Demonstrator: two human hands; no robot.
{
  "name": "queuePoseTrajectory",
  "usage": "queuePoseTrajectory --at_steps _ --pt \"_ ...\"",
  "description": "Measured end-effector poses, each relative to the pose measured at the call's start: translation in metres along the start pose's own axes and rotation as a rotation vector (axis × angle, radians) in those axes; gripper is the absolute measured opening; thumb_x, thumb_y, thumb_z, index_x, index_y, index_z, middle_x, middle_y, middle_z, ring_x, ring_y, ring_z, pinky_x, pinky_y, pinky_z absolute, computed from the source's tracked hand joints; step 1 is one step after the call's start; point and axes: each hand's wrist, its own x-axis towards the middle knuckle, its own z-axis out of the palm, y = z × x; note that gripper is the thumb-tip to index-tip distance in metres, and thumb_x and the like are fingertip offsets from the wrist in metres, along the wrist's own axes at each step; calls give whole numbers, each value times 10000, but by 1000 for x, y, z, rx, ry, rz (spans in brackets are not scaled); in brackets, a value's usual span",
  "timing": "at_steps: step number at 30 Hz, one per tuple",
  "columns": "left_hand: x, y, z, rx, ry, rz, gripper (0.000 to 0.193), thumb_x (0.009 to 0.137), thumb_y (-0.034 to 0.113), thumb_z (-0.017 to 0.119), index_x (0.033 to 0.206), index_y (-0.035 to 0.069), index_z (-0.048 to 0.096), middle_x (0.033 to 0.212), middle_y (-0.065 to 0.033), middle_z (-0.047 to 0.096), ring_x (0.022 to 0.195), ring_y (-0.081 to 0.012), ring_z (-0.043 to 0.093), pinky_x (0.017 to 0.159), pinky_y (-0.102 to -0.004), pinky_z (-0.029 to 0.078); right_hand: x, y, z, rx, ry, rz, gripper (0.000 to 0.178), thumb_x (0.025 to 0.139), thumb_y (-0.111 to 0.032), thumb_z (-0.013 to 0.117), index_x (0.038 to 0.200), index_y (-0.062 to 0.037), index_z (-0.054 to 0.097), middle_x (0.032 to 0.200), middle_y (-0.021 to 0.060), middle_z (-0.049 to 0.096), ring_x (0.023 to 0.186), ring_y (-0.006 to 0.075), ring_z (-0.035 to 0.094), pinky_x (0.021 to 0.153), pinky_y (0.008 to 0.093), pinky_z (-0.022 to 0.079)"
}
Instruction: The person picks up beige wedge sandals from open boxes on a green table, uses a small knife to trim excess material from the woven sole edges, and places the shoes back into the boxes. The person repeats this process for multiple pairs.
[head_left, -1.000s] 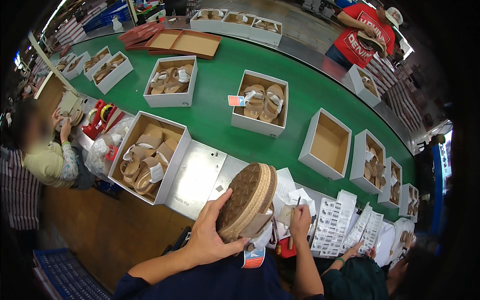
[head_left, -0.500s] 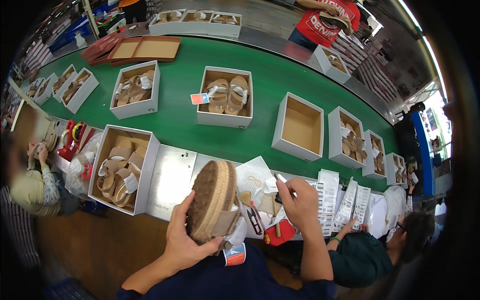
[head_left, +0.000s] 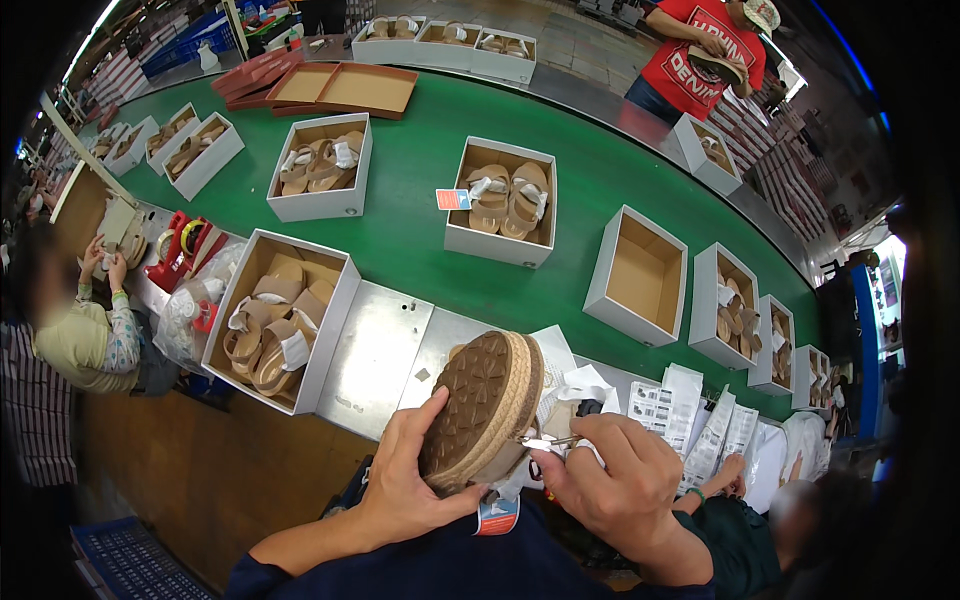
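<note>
While the sandal [head_left: 488, 410] was clasped edge-on by the left hand [head_left: 405, 490] before the bench [head_left: 380, 345], its ridged brown sole [head_left: 468, 405] was turned leftward, its long axis slanted up and away; braided, straw-coloured trim [head_left: 516, 390] was exposed. A slim metal tool [head_left: 562, 440] was pinched by the right hand [head_left: 620, 485] near the trim.

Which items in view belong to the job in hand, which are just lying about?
In the job: wedge sandal in the left hand; thin metal tool in the right hand.
Apparently just lying about: red tape dispenser; shallow reddish-brown trays; blue crate, lower left.
</note>
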Motion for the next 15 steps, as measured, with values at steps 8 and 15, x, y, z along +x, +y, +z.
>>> queuePoseTrajectory --at_steps 8,15 --pt "-1 2 -1 27 18 30 1046 608 198 900 1466 -13 341 1194 -157 514 1102 -268 556 942 -366 461 6 -7 0 -23 53 -26 351 658 -207 810 574 -69 499 807 67 633 678 219 633 474 326 439" --pt "-4 1 -1 36 28 46 1029 613 174 899 1466 -9 352 1163 -161 528 1060 -276 571 922 -359 469 2 -6 2 59 -85 -42 297 692 -191 792 638 -71 525 797 53 636 629 210 598 496 316 441"
